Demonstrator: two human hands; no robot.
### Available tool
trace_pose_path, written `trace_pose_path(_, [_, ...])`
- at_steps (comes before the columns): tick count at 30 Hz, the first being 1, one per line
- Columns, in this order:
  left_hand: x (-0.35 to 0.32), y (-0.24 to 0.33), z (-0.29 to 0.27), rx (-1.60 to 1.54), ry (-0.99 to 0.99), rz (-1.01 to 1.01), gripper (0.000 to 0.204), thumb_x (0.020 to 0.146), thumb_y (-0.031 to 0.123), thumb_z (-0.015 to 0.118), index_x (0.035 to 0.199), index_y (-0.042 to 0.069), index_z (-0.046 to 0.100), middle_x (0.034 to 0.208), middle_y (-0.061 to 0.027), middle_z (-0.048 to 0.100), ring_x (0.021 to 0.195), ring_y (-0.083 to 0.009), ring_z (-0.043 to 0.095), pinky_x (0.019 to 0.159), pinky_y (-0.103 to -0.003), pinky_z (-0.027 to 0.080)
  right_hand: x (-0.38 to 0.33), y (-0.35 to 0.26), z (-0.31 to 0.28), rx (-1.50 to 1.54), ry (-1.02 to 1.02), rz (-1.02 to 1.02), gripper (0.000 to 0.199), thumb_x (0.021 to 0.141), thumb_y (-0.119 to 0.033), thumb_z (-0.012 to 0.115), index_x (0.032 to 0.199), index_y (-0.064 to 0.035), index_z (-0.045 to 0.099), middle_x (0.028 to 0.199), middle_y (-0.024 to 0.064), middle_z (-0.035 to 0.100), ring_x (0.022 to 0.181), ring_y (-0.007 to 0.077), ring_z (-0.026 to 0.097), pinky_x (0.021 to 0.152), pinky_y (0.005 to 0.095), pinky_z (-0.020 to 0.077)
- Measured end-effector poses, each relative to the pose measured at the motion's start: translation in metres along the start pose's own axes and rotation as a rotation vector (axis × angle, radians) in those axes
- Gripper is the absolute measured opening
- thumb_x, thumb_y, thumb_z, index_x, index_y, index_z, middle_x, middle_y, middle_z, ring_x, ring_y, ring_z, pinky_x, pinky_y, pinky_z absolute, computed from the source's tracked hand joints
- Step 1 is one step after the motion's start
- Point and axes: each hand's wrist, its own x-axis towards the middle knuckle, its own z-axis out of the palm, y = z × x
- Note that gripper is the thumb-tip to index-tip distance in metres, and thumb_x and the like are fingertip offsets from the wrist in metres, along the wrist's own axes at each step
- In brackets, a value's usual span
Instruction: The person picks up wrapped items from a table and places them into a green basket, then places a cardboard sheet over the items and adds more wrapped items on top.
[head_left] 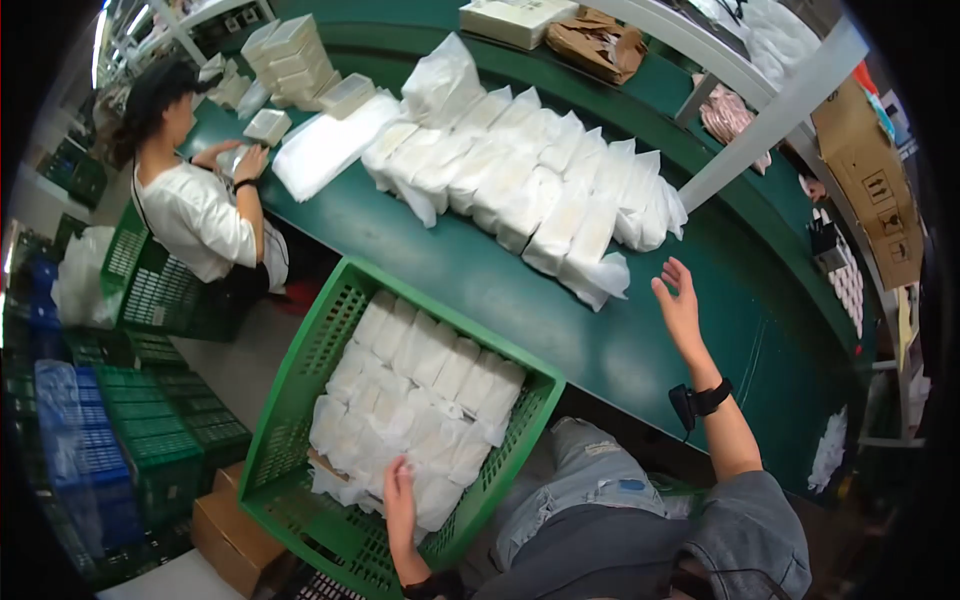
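Observation:
My left hand reaches down into a green plastic crate, its fingers stretched out against the white wrapped packets inside. These packets lie in rows, each in thin white wrapping; whether the hand grips one does not show. Over the green worktable, my right hand is raised with its fingers apart and nothing in it. Nearest to it is a large block of similar white wrapped packets, standing close together in rows on the table.
At the table's far left a person handles a small item beside stacked pale boxes. White wrapping sheets lie nearby. A white metal post rises behind the packets. Blue and green crates and a cardboard box stand at left.

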Motion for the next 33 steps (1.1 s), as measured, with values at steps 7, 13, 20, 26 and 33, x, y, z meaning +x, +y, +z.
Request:
trace_pose_path(7, [0.118, 0.201, 0.168, -0.049, -0.194, 0.515, 0.035, 0.097, 0.023, 0.045, 0.121, -0.002, 0.051, 0.12, -0.0095, 0.056, 0.11, -0.0174, 0.051, 0.096, -0.028, 0.039, 0.046, 0.041, 0.032, 0.727, -0.332, 0.599, 0.071, 0.085, -0.04, 0.063, 0.134, 0.0022, 0.033, 0.134, 0.0175, 0.04, 0.124, 0.0255, 0.041, 0.096, 0.0437, 0.0397])
trace_pose_path(13, [0.293, 0.257, 0.242, 0.164, 0.168, 0.728, 0.037, 0.093, 0.022, 0.05, 0.122, -0.002, 0.049, 0.114, -0.0183, 0.053, 0.109, -0.0314, 0.05, 0.096, -0.037, 0.037, 0.068, -0.011, 0.091, 0.739, -0.295, 0.759, 0.078, 0.082, -0.041, 0.066, 0.135, 0.0012, 0.029, 0.135, 0.0152, 0.04, 0.124, 0.0241, 0.04, 0.101, 0.043, 0.0327])
trace_pose_path(20, [0.342, 0.251, 0.292, 0.22, 0.58, 0.771, 0.033, 0.091, 0.022, 0.053, 0.112, -0.002, 0.052, 0.103, -0.0178, 0.053, 0.103, -0.0326, 0.05, 0.094, -0.037, 0.037, 0.088, 0.032, 0.136, 0.712, -0.129, 0.403, 0.077, 0.08, -0.031, 0.07, 0.134, 0.0058, 0.028, 0.131, 0.0159, 0.043, 0.119, 0.0226, 0.043, 0.099, 0.0307, 0.0345])
trace_pose_path(26, [0.337, 0.247, 0.246, 0.34, 0.224, 0.631, 0.03, 0.091, 0.026, 0.053, 0.1, -0.003, 0.054, 0.093, -0.0175, 0.055, 0.095, -0.0313, 0.054, 0.087, -0.036, 0.041, 0.091, 0.044, 0.112, 0.824, -0.247, 0.417, 0.077, 0.079, -0.027, 0.071, 0.133, 0.0072, 0.028, 0.127, 0.0172, 0.046, 0.116, 0.0234, 0.047, 0.097, 0.0316, 0.0375])
trace_pose_path(33, [0.304, 0.244, 0.214, 0.03, -0.265, 0.025, 0.047, 0.094, 0.043, 0.045, 0.102, -0.002, 0.058, 0.082, -0.0126, 0.062, 0.084, -0.0244, 0.061, 0.078, -0.033, 0.044, 0.095, 0.056, 0.03, 0.694, -0.505, 0.626, 0.07, 0.083, -0.031, 0.067, 0.132, 0.0057, 0.034, 0.127, 0.0168, 0.048, 0.116, 0.0228, 0.048, 0.097, 0.0321, 0.0381])
